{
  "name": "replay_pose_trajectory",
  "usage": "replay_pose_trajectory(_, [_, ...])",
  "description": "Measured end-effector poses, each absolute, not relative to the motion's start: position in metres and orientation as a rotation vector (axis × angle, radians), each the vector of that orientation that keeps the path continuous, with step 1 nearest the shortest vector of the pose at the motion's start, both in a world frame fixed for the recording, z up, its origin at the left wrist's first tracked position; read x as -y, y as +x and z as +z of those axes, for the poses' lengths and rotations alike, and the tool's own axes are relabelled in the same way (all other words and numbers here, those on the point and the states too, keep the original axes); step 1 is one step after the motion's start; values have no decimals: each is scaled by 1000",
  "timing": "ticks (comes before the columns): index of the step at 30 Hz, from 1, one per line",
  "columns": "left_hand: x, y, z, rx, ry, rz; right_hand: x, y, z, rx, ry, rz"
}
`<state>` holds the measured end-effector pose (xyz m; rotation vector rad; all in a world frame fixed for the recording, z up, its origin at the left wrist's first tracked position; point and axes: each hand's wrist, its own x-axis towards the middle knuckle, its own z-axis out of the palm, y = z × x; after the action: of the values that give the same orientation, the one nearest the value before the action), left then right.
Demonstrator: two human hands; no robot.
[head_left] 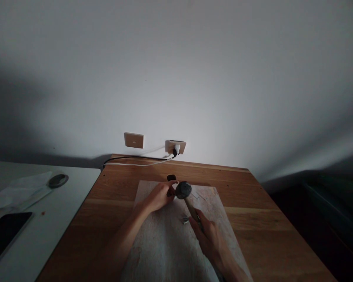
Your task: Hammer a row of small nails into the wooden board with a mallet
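Observation:
My right hand is wrapped round the wooden handle of a hammer, whose dark metal head hangs just above a pale board. My left hand rests on the board's far part with its fingers pinched together right beside the hammer head; what they hold is too small to make out. A few small metal pieces lie on the board between my hands. A small dark object sits just beyond the board's far edge.
The board lies on a wooden table against a white wall with two sockets and cables. To the left stands a white table with a dark phone, papers and a round dark object.

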<state>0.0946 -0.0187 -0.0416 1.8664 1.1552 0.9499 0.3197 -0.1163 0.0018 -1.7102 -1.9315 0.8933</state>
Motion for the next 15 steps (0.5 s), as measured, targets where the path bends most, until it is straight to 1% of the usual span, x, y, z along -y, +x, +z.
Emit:
replay_pose_trajectory(3, [18, 94, -43, -1164, 1871, 935, 117, 319, 4, 1946, -1678, 987])
replay_pose_trajectory(15, [21, 92, -37, -1169, 1911, 865, 128, 328, 0, 1814, -1738, 1032])
